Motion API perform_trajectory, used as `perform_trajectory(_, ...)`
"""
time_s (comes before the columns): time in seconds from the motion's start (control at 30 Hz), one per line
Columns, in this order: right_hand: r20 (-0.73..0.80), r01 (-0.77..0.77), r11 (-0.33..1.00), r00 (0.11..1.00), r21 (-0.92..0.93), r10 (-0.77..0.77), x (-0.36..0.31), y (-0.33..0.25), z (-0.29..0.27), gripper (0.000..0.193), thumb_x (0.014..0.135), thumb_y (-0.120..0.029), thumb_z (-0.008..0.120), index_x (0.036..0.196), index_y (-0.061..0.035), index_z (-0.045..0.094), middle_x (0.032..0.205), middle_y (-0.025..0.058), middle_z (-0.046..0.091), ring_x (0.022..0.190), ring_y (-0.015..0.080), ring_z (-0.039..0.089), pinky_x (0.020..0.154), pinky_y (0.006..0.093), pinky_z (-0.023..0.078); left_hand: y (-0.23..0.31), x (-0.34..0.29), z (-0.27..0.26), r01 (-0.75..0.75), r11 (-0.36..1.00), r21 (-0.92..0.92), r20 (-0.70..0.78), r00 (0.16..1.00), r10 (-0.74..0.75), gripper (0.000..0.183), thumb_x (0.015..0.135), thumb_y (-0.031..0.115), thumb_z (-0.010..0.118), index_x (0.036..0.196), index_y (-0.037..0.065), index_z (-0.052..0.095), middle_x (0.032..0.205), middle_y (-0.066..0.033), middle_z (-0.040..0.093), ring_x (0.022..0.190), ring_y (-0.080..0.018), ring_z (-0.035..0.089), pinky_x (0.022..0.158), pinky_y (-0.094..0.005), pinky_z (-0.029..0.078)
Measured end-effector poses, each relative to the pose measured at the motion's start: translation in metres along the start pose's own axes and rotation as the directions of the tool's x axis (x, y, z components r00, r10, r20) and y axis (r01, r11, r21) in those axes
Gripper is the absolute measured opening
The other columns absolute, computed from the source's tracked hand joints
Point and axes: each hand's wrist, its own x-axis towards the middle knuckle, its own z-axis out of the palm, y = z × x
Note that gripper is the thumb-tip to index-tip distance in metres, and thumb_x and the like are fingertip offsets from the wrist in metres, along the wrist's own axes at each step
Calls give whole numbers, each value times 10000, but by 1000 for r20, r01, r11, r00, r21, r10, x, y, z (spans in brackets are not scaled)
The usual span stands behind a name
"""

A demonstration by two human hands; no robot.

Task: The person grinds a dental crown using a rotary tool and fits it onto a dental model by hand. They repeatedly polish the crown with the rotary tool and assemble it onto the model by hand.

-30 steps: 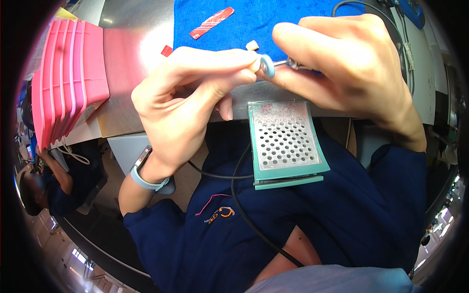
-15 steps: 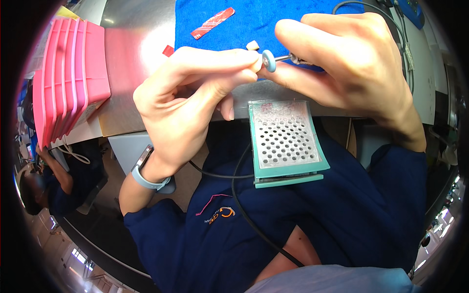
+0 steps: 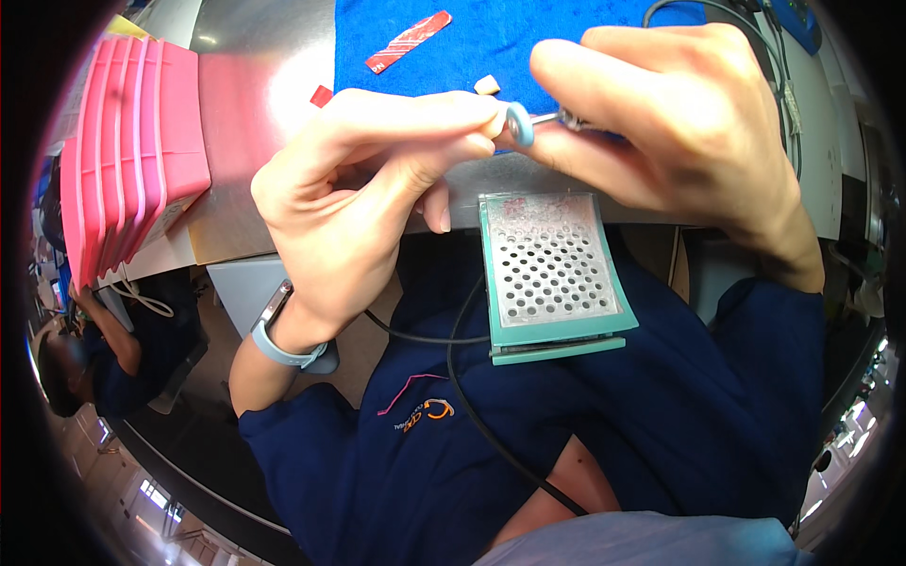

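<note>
My left hand (image 3: pixel 344 184) is closed, thumb and forefinger pinching something small and pale that the fingertips mostly hide. In my right hand (image 3: pixel 675 118) is a rotary handpiece, its body largely covered by the curled fingers. From it a thin metal shank (image 3: pixel 545 119) points left and carries a light-blue polishing wheel (image 3: pixel 521 124). The wheel sits right at my left fingertips; whether it touches the pinched piece I cannot tell. Just beyond the fingertips, a small cream-coloured piece (image 3: pixel 486 86) lies on the blue towel (image 3: pixel 510 38).
A green-framed perforated metal plate (image 3: pixel 555 274) juts from the bench edge below my hands. Pink ribbed trays (image 3: pixel 142 141) stand at left. A red strip (image 3: pixel 409 42) and a red scrap (image 3: pixel 321 96) lie ahead. Cables (image 3: pixel 781 75) run at right; another person (image 3: pixel 113 340) sits at far left.
My left hand has shifted very slightly left. The blue wheel is turned a little differently and looks more blurred. Both grips stay the same.
</note>
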Motion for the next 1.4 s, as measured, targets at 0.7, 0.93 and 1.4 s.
perform_trajectory(0.7, -102, 24, 999, 995, 33, -21, -1, -2, 5, 256, 656, -133, 790, 818, -46, 612, 566, 37, 474, 457, 199, 514, 407, 322, 382, 3, 1, 1, 36, 999, 4, -10, 999, -36, 115, 900, -38, 614, 1014, -40, 599, 940, -148, 680, 541, -114, 590, 468, -199, 473)
perform_trajectory(0.93, -113, 69, 997, 991, 22, -66, 0, -2, 7, 245, 646, -126, 779, 805, -55, 607, 553, 38, 440, 442, 194, 493, 409, 318, 376, 2, 0, 2, 49, 999, -23, -15, 999, -49, 118, 907, -26, 610, 1023, -45, 598, 931, -152, 680, 542, -111, 586, 472, -196, 471)
perform_trajectory(1.4, -86, 38, 999, 996, 33, -35, 0, -2, 7, 229, 638, -92, 756, 797, -54, 595, 546, 31, 439, 445, 191, 495, 406, 323, 368, 0, 1, 0, 43, 998, -42, 12, 999, -43, 129, 914, -21, 603, 1040, -48, 592, 965, -176, 681, 540, -110, 584, 468, -194, 471)
